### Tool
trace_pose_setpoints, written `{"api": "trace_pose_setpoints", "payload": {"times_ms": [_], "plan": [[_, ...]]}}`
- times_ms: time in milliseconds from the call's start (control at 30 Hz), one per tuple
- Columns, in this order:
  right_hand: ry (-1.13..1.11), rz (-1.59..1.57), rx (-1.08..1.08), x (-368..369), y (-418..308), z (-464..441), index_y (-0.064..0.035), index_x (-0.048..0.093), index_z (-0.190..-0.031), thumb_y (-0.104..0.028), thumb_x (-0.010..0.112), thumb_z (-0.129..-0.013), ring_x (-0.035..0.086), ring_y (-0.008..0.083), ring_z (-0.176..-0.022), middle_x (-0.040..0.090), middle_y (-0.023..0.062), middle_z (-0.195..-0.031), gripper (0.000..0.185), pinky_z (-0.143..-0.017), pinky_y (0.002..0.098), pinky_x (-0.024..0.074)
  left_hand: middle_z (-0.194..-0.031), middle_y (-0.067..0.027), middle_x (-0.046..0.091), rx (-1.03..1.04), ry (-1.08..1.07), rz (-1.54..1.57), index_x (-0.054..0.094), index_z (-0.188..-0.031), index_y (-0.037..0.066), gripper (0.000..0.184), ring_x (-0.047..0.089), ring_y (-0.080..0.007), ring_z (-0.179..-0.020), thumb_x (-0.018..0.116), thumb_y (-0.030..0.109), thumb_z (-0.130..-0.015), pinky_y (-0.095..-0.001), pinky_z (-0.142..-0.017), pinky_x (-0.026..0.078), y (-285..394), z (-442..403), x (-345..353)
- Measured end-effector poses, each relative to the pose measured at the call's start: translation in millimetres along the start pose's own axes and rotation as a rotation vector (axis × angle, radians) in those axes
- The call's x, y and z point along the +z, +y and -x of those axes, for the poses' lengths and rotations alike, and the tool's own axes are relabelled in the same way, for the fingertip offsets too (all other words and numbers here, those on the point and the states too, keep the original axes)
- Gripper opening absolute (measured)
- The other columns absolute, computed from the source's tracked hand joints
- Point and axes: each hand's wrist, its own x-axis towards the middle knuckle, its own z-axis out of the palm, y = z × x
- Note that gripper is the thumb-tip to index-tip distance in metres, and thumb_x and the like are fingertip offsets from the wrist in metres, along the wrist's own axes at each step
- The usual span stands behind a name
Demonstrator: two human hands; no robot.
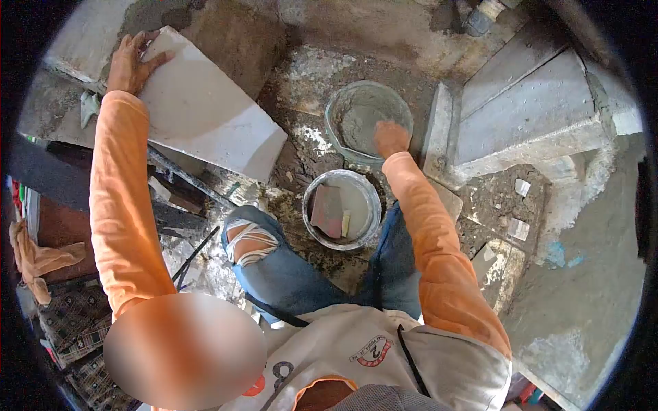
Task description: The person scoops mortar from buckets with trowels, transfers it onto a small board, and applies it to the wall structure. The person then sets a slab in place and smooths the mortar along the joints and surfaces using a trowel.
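My left hand (133,65) grips the upper left edge of a large pale tile (205,109), with the thumb on its face and the fingers at its edge. The tile leans at a slant beside a concrete wall. My right hand (392,138) is closed low in a round basin (332,137) of wet grey cement (360,123); whatever its fingers hold is hidden. Nearer my knees stands a bucket (308,222) of cloudy water, with a flat reddish-grey piece (327,211) and a small yellowish block (345,223) inside.
At right is a tile-faced block (528,109) with rough edges. A pipe end (483,17) juts out at the top. Left of me are a metal bar (188,175), a glove-like cloth (44,260) and patterned fabric (75,329). Broken chips (519,229) litter the dirty floor.
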Motion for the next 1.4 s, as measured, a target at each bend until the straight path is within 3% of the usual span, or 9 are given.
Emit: {"api": "trace_pose_setpoints", "payload": {"times_ms": [167,233,300,400,533,700,900,1100,1400], "plan": [[0.009,-0.208,-0.023,18,1,7,-0.004,0.074,-0.098,-0.035,0.061,-0.094,0.073,0.0371,-0.098,0.074,0.0233,-0.104,0.034,-0.083,0.0502,0.0596,-0.111,-0.0166,0.063,0.02,-0.007,0.148,0.071,-0.125,0.013,0.058,0.063,-0.0369,-0.106,0.09,0.034,-0.074,-0.0457,-0.093,0.052,-15,-2,8],[0.027,-0.05,-0.341,78,56,-29,-0.0014,0.075,-0.096,-0.043,0.072,-0.087,0.074,0.0311,-0.084,0.075,0.0202,-0.097,0.042,-0.073,0.0452,0.0589,-0.11,-0.0164,0.063,0.038,0.021,0.125,0.072,-0.122,0.013,0.056,0.063,-0.0376,-0.105,0.091,0.034,-0.074,-0.0461,-0.093,0.052,-18,-1,18],[-0.355,-0.617,0.0,-3,60,-5,-0.0014,0.077,-0.098,-0.044,0.078,-0.084,0.07,0.0242,-0.071,0.073,0.0144,-0.088,0.045,-0.062,0.0397,0.0548,-0.109,-0.0162,0.062,0.062,0.094,0.243,0.072,-0.121,0.013,0.054,0.064,-0.0375,-0.104,0.091,0.033,-0.074,-0.0463,-0.091,0.053,-29,-2,29],[-0.575,-1.006,0.263,-51,71,22,-0.005,0.078,-0.108,-0.044,0.08,-0.084,0.061,0.0142,-0.058,0.069,0.0064,-0.078,0.045,-0.048,0.031,0.0458,-0.108,-0.0161,0.063,-0.002,0.023,0.216,0.072,-0.121,0.013,0.056,0.065,-0.0374,-0.1,0.092,0.03,-0.071,-0.0458,-0.089,0.054,-4,1,8],[-0.606,-1.116,0.319,-36,89,40,-0.0082,0.075,-0.111,-0.045,0.076,-0.089,0.055,0.0093,-0.055,0.071,0.0039,-0.081,0.043,-0.043,0.0276,0.0396,-0.109,-0.017,0.063,-0.022,0.041,0.21,0.071,-0.121,0.013,0.059,0.064,-0.038,-0.102,0.093,0.029,-0.069,-0.0464,-0.089,0.054,-18,-1,21],[-0.609,-1.432,0.307,-35,76,76,-0.0101,0.07,-0.115,-0.047,0.065,-0.097,0.055,0.0117,-0.057,0.07,0.0051,-0.083,0.042,-0.048,0.0273,0.0439,-0.117,-0.0181,0.06,-0.068,-0.024,0.059,0.069,-0.122,0.012,0.064,0.057,-0.0419,-0.111,0.093,0.031,-0.066,-0.0491,-0.098,0.049,-3,2,4],[-0.279,-1.928,0.467,-69,6,79,-0.0078,0.065,-0.12,-0.029,0.063,-0.1,0.058,0.0133,-0.062,0.068,0.0085,-0.085,0.029,-0.051,0.027,0.0466,-0.109,-0.0156,0.058,-0.072,0.018,0.035,0.069,-0.121,0.013,0.061,0.057,-0.0405,-0.104,0.091,0.031,-0.068,-0.0493,-0.092,0.049,23,8,-15],[0.013,-2.593,0.146,-126,-58,17,-0.0074,0.06,-0.125,-0.03,0.058,-0.099,0.057,0.0152,-0.067,0.068,0.0114,-0.096,0.035,-0.054,0.0282,0.047,-0.108,-0.0169,0.06,-0.088,-0.051,0.159,0.072,-0.115,0.01,0.053,0.06,-0.0393,-0.104,0.092,0.028,-0.069,-0.0485,-0.089,0.051,11,3,-5],[0.69,-2.502,-0.13,-249,-185,-38,-0.0091,0.045,-0.137,-0.021,0.055,-0.106,0.062,0.0202,-0.074,0.064,0.0153,-0.106,0.035,-0.062,0.0348,0.0528,-0.115,-0.0166,0.059,-0.061,0.036,0.043,0.069,-0.121,0.007,0.063,0.056,-0.0422,-0.105,0.092,0.022,-0.065,-0.0504,-0.095,0.049,27,11,-15]]}}
